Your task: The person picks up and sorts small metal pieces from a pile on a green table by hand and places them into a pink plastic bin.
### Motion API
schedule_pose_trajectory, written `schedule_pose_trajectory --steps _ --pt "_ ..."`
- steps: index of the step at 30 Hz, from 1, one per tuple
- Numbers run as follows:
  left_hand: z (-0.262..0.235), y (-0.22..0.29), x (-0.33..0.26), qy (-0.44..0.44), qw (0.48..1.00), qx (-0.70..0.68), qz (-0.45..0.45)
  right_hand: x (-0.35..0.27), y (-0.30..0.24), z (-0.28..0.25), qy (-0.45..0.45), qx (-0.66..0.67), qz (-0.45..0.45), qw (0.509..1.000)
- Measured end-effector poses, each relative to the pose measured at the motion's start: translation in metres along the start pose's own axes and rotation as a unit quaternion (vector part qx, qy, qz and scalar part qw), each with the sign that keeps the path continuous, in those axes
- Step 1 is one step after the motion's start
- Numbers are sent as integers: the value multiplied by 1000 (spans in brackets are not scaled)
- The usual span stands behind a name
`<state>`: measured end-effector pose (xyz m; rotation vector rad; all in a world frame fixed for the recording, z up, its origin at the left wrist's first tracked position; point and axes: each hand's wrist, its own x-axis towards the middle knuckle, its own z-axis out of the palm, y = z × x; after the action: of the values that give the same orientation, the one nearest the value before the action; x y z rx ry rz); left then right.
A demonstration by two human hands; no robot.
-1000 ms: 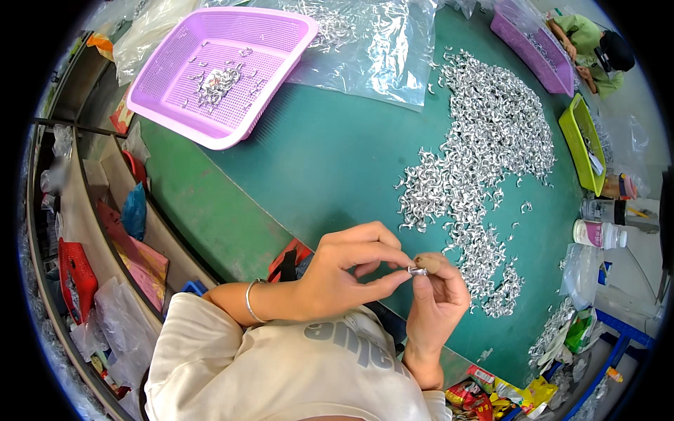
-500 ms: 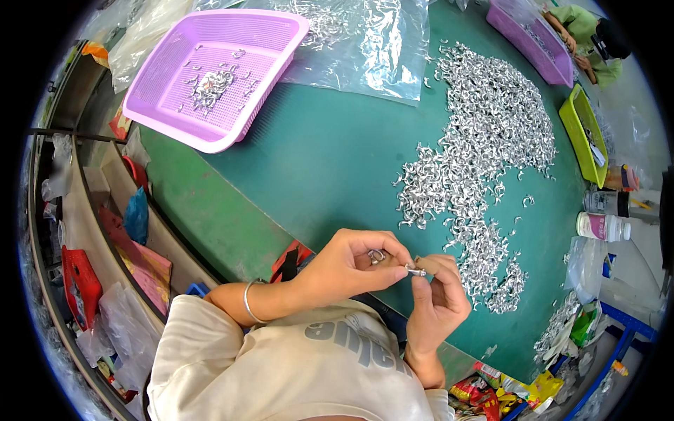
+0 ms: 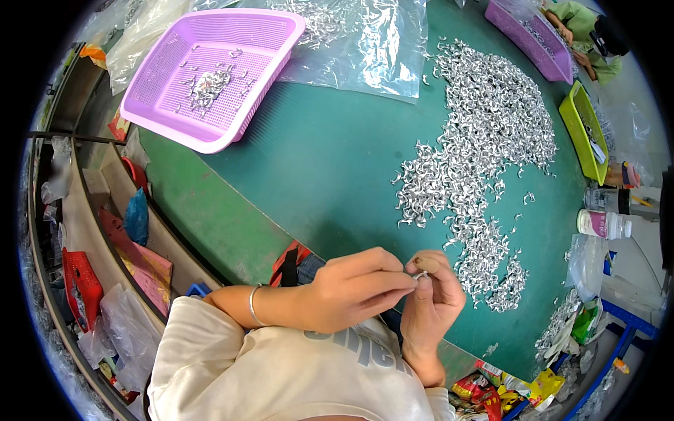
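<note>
In front of my body, at the near edge of the green table (image 3: 330,175), my two hands meet. My right hand (image 3: 434,298) pinches a small silver curved metal piece (image 3: 421,275) between thumb and fingers. The fingers of my left hand (image 3: 354,291) are closed and their tips touch the same spot; the back of the hand hides whatever lies inside them. Just beyond my right hand spreads a large pile of silver curved metal pieces (image 3: 498,116). A purple basket (image 3: 133,105) at the far left holds some more of these pieces.
Clear plastic sheeting (image 3: 390,52) lies at the back with more pieces on it. At right stand a yellow-green basket (image 3: 572,116), a white bottle (image 3: 602,225) and a dark-lidded jar (image 3: 607,201). Another person in green (image 3: 583,24) works beside a second purple basket (image 3: 562,67).
My left hand has rolled over, its back now turned up, so the metal piece seen in its curled fingers is hidden. My right hand has shifted slightly left and still grips its piece.
</note>
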<state>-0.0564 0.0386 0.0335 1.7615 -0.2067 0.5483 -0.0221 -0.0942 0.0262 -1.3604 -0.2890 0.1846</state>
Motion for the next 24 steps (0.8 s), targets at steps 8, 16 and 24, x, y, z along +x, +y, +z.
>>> schedule_pose_trajectory --steps 8,16,24 --pt "-2 -7 0 -23 995 38 94 -5 5 6 13 126 32 991" --pt "-3 -5 0 -36 995 38 82 -6 3 7 8 164 65 984" --pt "-18 -19 6 16 725 -567 -391 6 13 -25 106 -108 70 986"
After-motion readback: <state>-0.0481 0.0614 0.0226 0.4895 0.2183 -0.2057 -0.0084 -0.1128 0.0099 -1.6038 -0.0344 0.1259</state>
